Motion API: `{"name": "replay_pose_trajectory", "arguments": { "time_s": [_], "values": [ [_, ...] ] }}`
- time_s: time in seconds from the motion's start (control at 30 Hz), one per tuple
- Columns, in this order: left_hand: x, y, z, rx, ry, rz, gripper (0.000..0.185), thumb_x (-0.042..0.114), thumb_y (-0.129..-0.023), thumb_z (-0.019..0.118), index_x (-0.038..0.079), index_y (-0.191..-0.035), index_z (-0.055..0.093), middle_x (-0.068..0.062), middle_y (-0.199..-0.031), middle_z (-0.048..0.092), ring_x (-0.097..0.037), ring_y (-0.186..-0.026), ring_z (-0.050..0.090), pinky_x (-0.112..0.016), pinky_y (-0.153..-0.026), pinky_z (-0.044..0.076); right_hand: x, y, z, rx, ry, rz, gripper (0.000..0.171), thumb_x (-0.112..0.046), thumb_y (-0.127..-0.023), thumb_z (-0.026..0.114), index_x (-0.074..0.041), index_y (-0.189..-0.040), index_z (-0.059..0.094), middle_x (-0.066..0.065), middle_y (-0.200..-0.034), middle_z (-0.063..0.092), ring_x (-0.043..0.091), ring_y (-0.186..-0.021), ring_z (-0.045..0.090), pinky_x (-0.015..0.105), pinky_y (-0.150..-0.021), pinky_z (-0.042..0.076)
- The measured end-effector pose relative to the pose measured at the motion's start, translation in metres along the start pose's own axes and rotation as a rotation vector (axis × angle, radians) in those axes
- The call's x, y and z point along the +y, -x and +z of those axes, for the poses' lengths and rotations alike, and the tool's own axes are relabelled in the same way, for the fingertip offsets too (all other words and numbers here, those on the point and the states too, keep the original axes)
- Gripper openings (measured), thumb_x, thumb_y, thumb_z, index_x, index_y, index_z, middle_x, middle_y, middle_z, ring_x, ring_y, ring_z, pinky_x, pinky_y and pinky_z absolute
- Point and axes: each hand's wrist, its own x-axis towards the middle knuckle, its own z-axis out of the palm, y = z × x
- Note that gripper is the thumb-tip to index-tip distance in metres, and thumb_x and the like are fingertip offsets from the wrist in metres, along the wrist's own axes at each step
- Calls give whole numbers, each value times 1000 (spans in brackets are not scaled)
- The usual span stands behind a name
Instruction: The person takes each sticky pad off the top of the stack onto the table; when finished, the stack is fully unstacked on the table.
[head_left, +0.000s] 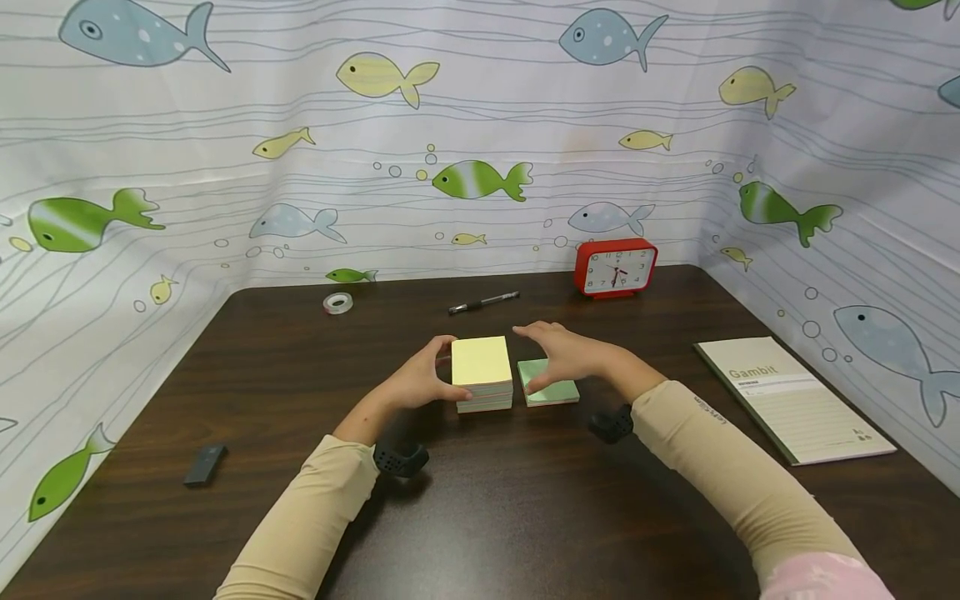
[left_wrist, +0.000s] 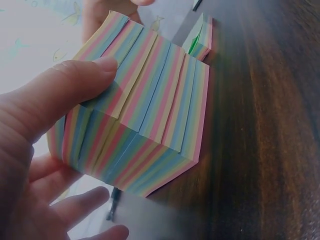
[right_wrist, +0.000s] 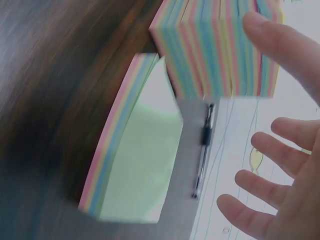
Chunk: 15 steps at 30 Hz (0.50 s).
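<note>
L hand (head_left: 415, 379) grips vert. note stack (head_left: 482, 363), yellow up.

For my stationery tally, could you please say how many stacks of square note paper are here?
2: the tall yellow-topped stack, held by the left hand, and the low green-topped stack beside it, partly hidden by the right hand in the head view. No others show.

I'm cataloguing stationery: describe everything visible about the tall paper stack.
The paper stack is a squarish block with a yellow top and sides striped pink, yellow, green and blue, seams showing between slightly uneven layers. It sits upright on the dark table, beside a lower green pad; the left hand grips it from the left.
</note>
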Motion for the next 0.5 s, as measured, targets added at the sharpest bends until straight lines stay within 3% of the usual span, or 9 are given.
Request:
{"name": "replay_pose_trajectory", "arguments": {
  "time_s": [0.23, 0.5],
  "values": [
    [-1, -1, 0, -8, 5, 18, 91, 22, -65, 78, 1, -132, 20, -17, -134, 26, -35, -122, 29, -46, -92, 32, -23, -16, 4, 19, 19, -50, 97, -43, -66, 73, -5, -138, 21, 13, -135, 27, 30, -119, 26, 48, -92, 30],
    [-4, -2, 2, -7, -8, 11, 92, 23, -63, 78, 0, -132, 21, -16, -132, 29, -34, -121, 31, -45, -90, 34, -35, -37, 9, -22, 98, -44, 96, -44, -64, 73, -4, -137, 24, 10, -123, 39, 22, -102, 37, 33, -78, 39]
  ]
}}
